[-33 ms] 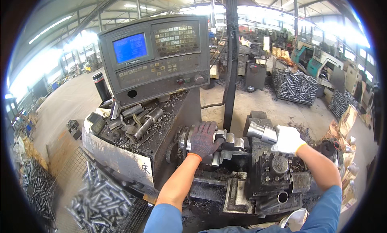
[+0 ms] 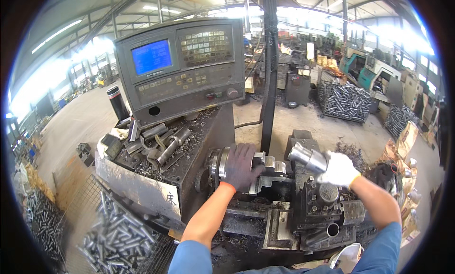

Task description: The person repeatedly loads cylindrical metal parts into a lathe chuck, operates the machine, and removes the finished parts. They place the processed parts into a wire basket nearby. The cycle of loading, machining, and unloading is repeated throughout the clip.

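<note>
The right hand [image 2: 339,169], in a white glove, is closed around one end of a shiny metal cylinder [image 2: 304,155], which tilts with its free end up and toward the left. The left hand [image 2: 242,167], dark-gloved, lies over the chuck [image 2: 217,164], fingers extended; its palm side is hidden, so I cannot tell whether it grips. In the view the cylinder shows just above the bolted tool post [image 2: 328,193]; a loose hold on that smooth surface could let it slip and knock there. Should the chuck turn, the glove could be caught. Beyond stands the control panel [image 2: 189,96].
</note>
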The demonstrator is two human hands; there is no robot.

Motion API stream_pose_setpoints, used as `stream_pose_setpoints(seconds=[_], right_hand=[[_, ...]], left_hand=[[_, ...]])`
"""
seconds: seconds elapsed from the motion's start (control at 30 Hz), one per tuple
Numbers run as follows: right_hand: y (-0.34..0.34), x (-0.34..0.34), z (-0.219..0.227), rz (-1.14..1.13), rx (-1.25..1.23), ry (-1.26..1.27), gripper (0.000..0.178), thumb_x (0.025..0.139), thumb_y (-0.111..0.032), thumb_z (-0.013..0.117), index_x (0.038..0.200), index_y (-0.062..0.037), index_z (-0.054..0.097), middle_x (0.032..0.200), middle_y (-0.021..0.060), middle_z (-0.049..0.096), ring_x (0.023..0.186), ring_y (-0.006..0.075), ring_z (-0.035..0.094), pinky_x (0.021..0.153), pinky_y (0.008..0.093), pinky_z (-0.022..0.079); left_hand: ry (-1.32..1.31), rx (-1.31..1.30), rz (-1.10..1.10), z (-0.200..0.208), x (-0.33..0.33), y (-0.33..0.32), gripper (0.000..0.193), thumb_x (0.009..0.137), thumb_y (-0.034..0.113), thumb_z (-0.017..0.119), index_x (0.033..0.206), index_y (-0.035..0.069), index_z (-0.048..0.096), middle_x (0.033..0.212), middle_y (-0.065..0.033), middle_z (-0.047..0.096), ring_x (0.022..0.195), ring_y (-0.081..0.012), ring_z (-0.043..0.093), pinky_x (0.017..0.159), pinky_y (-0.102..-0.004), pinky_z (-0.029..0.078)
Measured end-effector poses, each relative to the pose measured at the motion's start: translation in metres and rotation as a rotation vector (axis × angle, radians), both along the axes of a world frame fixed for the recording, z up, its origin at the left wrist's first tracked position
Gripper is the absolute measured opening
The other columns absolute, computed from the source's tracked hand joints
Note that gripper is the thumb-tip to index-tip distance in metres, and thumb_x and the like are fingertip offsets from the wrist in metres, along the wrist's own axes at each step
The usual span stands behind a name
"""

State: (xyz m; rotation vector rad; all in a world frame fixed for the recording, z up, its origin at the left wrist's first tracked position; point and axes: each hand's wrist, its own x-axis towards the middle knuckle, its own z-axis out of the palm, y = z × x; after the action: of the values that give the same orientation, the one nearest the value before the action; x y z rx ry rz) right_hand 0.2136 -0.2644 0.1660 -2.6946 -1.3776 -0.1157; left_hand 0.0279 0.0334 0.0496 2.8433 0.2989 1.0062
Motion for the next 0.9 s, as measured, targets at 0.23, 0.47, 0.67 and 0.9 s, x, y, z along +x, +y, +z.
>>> stream_pose_setpoints(seconds=[0.23, 0.47, 0.67, 0.9], right_hand=[[-0.046, -0.147, -0.155, 0.018, 0.402, 1.800, 0.047, 0.086, -0.029, 0.086, 0.121, -0.0015, 0.072, 0.103, 0.0098, 0.076, 0.083, 0.0191, 0.074, 0.075, 0.0352, 0.062], [-0.079, -0.177, -0.265, -0.369, 0.280, 1.553, 0.060, 0.084, -0.028, 0.092, 0.126, 0.0029, 0.063, 0.105, 0.0112, 0.070, 0.087, 0.0173, 0.067, 0.078, 0.0351, 0.058], [-0.133, -0.179, -0.296, 0.055, 0.297, 0.991, 0.051, 0.081, -0.047, 0.080, 0.082, 0.0034, 0.073, 0.067, 0.0204, 0.065, 0.059, 0.0230, 0.061, 0.059, 0.0435, 0.051], [-0.422, -0.166, -0.310, -0.801, -0.023, 1.415, 0.032, 0.077, -0.028, 0.089, 0.090, -0.0011, 0.079, 0.068, 0.0072, 0.071, 0.054, 0.0141, 0.066, 0.048, 0.0337, 0.055]], left_hand=[[-0.091, -1.893, -0.765, -0.083, -0.095, -0.176, 0.070, 0.101, 0.029, 0.075, 0.157, 0.003, 0.044, 0.151, -0.0144, 0.056, 0.140, -0.0284, 0.055, 0.119, -0.0457, 0.045], [-0.130, -2.093, -0.129, -0.170, -0.083, -0.203, 0.055, 0.097, 0.017, 0.079, 0.143, 0.006, 0.052, 0.134, -0.0121, 0.062, 0.121, -0.0268, 0.063, 0.105, -0.0446, 0.055], [-0.173, -2.384, -0.317, -0.159, -0.100, -0.211, 0.052, 0.104, 0.042, 0.066, 0.143, 0.007, 0.062, 0.144, -0.0112, 0.064, 0.134, -0.0309, 0.059, 0.117, -0.0500, 0.045], [-0.200, -2.640, -0.187, -0.162, -0.124, -0.185, 0.067, 0.110, 0.059, 0.045, 0.148, 0.004, 0.057, 0.137, -0.0188, 0.069, 0.122, -0.0378, 0.068, 0.103, -0.0612, 0.054]])
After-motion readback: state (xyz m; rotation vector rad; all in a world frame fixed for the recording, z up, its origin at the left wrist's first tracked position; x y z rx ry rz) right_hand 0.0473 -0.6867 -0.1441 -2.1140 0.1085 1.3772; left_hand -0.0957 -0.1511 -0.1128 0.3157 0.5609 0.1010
